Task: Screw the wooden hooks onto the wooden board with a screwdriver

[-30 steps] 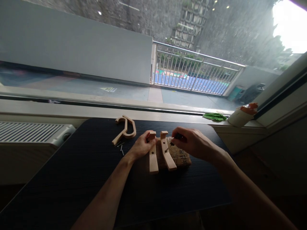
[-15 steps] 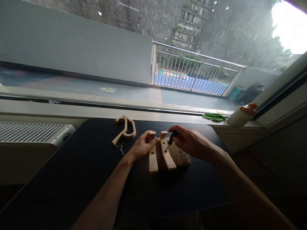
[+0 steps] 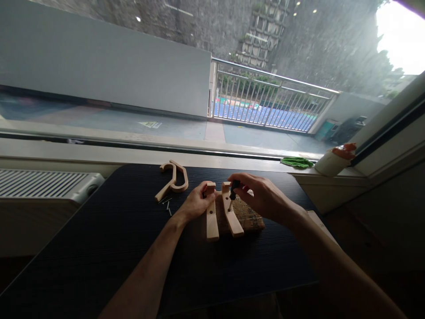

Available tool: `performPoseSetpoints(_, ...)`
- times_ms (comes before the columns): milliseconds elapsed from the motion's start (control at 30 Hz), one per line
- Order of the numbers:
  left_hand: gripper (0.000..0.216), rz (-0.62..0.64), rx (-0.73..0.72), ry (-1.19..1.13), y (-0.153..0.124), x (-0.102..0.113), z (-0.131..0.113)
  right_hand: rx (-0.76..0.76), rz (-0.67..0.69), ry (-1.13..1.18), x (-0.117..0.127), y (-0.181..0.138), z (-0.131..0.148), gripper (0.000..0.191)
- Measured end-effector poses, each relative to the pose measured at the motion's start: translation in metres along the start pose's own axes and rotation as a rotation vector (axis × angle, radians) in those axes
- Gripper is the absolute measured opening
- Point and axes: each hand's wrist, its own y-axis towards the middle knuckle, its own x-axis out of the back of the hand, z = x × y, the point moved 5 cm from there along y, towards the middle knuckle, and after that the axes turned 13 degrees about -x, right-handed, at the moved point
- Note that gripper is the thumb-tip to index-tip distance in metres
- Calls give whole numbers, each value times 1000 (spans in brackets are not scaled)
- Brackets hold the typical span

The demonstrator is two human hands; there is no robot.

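Observation:
My left hand (image 3: 198, 201) is closed round the upper part of a pale wooden hook (image 3: 212, 226), which has a dark hole in its face. Beside it a second wooden hook (image 3: 235, 227) lies against a rough brown block (image 3: 249, 213). In my right hand (image 3: 260, 195) is a small black-handled screwdriver (image 3: 233, 191). Its tip meets the lower hole of the second hook, the shaft standing nearly upright. Whether a screw sits in that hole is too small to tell.
On the dark table (image 3: 126, 248), two more wooden hooks (image 3: 181, 187) lie to the left at the back, with several loose screws (image 3: 168, 208) close by. A green cloth (image 3: 296, 162) and a white container with an orange top (image 3: 334, 161) are on the windowsill. A radiator (image 3: 49, 186) stands at left.
My right hand has shifted slightly left and turned, bringing the screwdriver more upright over the same hole. My left hand and both hooks have stayed nearly in place.

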Motion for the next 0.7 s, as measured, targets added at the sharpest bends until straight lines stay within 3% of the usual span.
performPoseSetpoints(700,32,-7,-9,-6,0,1,-3,-104,-71,-104,4,2,-4,20)
